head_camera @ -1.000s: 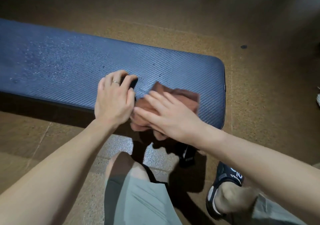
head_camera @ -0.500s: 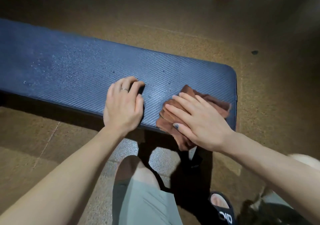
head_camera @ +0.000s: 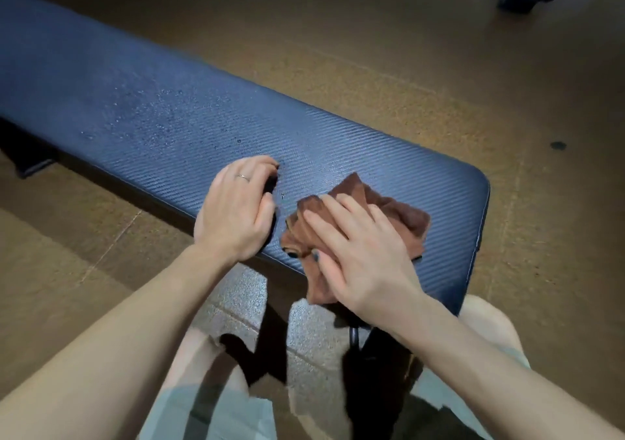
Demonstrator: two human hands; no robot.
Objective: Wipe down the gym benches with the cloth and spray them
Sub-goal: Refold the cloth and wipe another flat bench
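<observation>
Fingers (head_camera: 324,219) flat on cloth (head_camera: 399,213) atop bench (head_camera: 169,111)

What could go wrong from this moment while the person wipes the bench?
1. The brown cloth already hangs over the near edge of the blue bench pad; it may slip off under the right hand.
2. Spray droplets lie beyond the left hand, and may be left unwiped.
</observation>
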